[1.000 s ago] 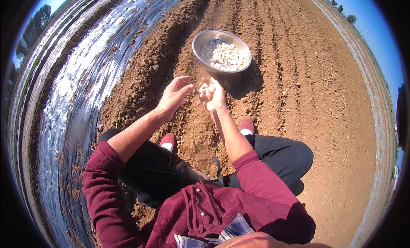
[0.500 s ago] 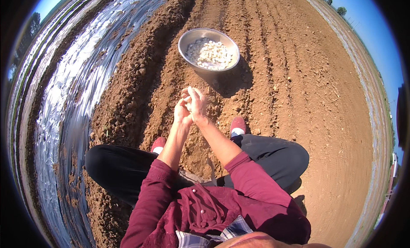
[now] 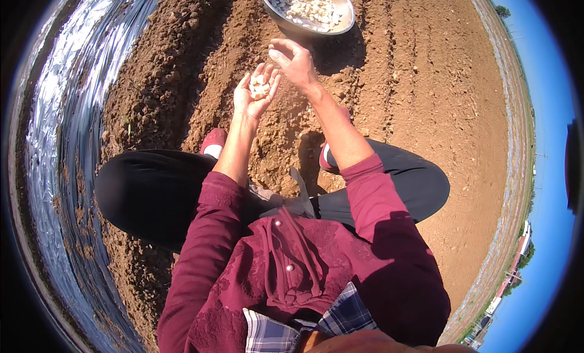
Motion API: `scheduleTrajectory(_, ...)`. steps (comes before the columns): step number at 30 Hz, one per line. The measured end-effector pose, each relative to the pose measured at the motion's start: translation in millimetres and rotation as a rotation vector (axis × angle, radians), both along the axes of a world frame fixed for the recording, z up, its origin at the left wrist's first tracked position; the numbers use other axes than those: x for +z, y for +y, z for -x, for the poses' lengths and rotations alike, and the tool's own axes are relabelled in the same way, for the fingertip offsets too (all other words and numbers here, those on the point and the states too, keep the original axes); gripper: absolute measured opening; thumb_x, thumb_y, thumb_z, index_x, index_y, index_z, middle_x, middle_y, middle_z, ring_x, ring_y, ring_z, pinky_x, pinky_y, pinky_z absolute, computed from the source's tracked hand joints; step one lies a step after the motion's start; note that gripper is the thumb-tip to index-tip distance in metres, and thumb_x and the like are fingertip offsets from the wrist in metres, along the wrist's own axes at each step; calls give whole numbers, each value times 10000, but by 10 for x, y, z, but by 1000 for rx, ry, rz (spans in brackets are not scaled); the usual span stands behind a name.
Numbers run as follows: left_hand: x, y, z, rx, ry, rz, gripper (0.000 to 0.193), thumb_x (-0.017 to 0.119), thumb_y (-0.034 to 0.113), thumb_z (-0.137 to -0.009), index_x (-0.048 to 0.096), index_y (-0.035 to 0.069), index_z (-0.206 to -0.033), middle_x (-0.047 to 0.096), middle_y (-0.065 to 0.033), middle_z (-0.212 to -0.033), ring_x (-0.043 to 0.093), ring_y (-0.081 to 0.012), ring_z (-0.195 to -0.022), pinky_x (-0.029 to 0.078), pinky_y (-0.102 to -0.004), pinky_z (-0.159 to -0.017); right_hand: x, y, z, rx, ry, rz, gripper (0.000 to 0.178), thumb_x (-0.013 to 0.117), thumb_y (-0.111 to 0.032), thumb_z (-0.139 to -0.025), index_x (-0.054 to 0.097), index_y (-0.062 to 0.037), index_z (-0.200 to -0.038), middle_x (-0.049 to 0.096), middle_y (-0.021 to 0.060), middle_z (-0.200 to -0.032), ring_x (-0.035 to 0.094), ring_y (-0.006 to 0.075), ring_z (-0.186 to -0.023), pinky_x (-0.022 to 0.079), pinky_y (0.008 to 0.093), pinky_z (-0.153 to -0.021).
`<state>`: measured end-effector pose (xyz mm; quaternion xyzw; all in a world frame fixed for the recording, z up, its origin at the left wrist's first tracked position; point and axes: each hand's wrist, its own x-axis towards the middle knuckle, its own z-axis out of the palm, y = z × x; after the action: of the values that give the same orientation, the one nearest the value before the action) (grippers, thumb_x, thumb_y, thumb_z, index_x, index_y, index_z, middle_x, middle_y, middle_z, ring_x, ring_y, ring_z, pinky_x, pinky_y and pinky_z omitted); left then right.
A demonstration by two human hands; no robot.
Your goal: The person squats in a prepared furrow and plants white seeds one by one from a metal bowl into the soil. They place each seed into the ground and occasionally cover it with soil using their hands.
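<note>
The left hand [image 3: 246, 103] is palm up with its fingers spread and slightly curled, cupping a small heap of pale cloves [image 3: 260, 87] in the middle of the palm. The right hand [image 3: 297, 65] is just beside it, toward the bowl [image 3: 344, 10], with its back up and its fingers bent toward the left. The two hands are apart, with soil [image 3: 444, 115] showing in the narrow gap between them. Whether the right hand holds anything cannot be told, since its palm is turned away.

The metal bowl stands on the soil beyond both hands, its near edge close to the right hand and its far edge cut off by the view. More cloves lie in it, spread over its bottom. Its shadow falls on the soil off its near right edge.

Along the left edge of the bare soil runs a shiny plastic sheet [image 3: 67, 91]. The person sits with knees apart in dark trousers [image 3: 152, 192], a red left shoe [image 3: 213, 137] and a red right shoe [image 3: 327, 160] on the soil either side of the forearms. A grey strap [image 3: 302, 192] hangs between the legs, above a maroon top [image 3: 243, 304] with the sleeves pushed up
</note>
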<state>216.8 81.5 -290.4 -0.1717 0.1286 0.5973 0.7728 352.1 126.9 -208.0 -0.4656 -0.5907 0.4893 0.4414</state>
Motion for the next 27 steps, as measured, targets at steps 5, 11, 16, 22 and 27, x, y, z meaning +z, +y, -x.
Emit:
scheduleTrajectory(5, -47, -39, 3, 10, -43, -61, 461, 304, 306, -1029, 522, 10, -1306, 545, -213, -1327, 479, -387, -1267, 329, -550, -1117, -201, 127, -261, 250, -365, 35, 321, 714, -264, -864, 698, -53, -1106, 712, 64, -1050, 655, 141, -964, 523, 298, -853)
scheduleTrajectory(11, -250, -41, -41, -57, 45, -88, 484, 320, 296, -1021, 494, -22, -1343, 595, -164, -1224, 589, -255, -1043, 475, -432, -960, -471, -125, -181, 230, -672, -249, 235, 670, -309, -857, 735, -160, -1027, 717, 61, -972, 690, 174, -855, 540, 329, -799)
scheduleTrajectory(16, -503, -43, 44, -178, 197, -155, 444, 396, 305, -1019, 541, -11, -1295, 655, -111, -967, 543, -88, -676, 421, -152, -498, -728, -176, -112, 253, -556, -220, 281, 692, -351, -840, 732, -120, -994, 707, 112, -973, 688, 236, -881, 543, 356, -823)
scheduleTrajectory(22, -659, 11, 47, -215, 391, -51, 272, 482, 233, -997, 589, 1, -1091, 668, -138, -1000, 660, -244, -877, 566, -445, -806, -906, -141, -149, 262, -582, -193, 319, 737, -356, -793, 723, -117, -1005, 719, 106, -943, 701, 228, -850, 560, 344, -793)
scheduleTrajectory(27, -917, 100, 172, -399, -329, -419, 369, 435, 225, -1005, 525, -44, -1241, 607, -215, -1157, 606, -331, -1072, 488, -524, -969, -934, -72, -212, 247, -412, 42, 261, 741, -298, -833, 727, -97, -999, 729, 70, -934, 702, 165, -842, 573, 310, -752)
